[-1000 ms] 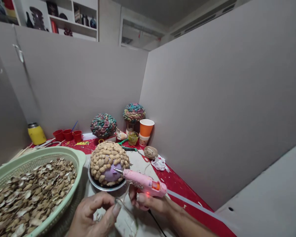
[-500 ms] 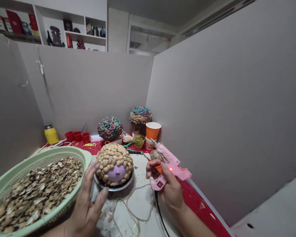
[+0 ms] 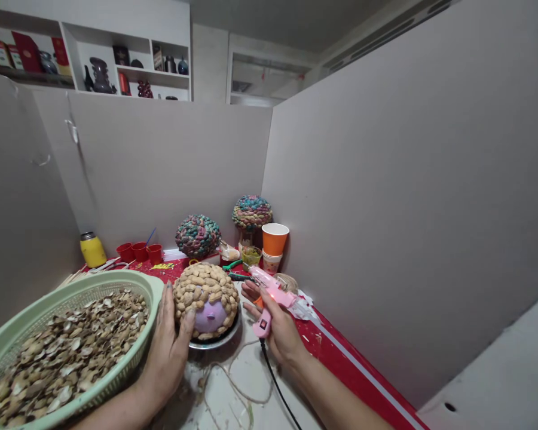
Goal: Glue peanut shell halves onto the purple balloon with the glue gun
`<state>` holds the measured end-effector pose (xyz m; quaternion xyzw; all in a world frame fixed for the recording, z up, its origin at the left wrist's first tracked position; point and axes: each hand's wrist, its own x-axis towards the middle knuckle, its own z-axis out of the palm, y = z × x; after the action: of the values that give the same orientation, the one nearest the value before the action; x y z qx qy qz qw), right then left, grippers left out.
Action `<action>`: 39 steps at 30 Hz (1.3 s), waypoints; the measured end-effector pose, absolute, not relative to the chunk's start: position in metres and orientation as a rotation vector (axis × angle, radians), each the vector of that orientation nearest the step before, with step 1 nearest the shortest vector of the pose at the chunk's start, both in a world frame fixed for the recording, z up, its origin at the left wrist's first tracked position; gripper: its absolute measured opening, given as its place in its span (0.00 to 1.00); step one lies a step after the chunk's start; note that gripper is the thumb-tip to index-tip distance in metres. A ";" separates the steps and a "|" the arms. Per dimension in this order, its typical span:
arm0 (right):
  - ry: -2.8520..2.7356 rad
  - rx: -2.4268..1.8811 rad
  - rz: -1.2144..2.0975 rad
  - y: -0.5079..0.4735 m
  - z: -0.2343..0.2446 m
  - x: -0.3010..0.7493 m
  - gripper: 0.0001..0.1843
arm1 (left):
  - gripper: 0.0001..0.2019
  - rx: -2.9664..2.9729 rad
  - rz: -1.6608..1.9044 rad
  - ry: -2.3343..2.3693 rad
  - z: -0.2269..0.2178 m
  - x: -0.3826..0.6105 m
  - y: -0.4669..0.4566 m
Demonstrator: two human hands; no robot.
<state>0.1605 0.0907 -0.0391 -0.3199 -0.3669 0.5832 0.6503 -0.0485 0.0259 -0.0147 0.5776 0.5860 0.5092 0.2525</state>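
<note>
A purple balloon (image 3: 210, 318) is largely covered with peanut shells (image 3: 205, 280); a bare purple patch with its knot faces me. It rests in a shallow metal bowl (image 3: 219, 343). My left hand (image 3: 167, 337) lies along the ball's left side, fingers stretched out and thumb apart, seeming to touch the shells. In my right hand (image 3: 275, 325) is a pink hot glue gun (image 3: 269, 286) with an orange trigger and a lit light. Its nozzle points left, beyond the ball's upper right, and its black cord (image 3: 275, 379) hangs down toward me. Some right fingers are extended near the ball.
At left stands a green basket (image 3: 150, 286) full of shell pieces. Behind are red cups (image 3: 155, 255), a yellow jar (image 3: 92, 249), two coloured shell-covered balls (image 3: 198, 235), an orange paper cup (image 3: 275, 240) and green-handled pliers (image 3: 232, 264). Twine (image 3: 240, 388) lies in front; grey panels (image 3: 174, 155) enclose the table.
My left hand has moved up against the ball's side. My right hand has brought the glue gun left, closer to the ball, and its fingers have loosened. The view has shifted slightly.
</note>
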 end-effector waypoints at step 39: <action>-0.954 -0.728 1.329 0.111 -0.034 0.145 0.23 | 0.38 1.717 1.247 1.694 -0.038 -0.064 0.012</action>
<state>0.1445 0.1107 -0.0344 -0.3175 -0.4157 0.5791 0.6253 -0.0642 0.0123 -0.0382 0.6180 0.6097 0.4490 0.2115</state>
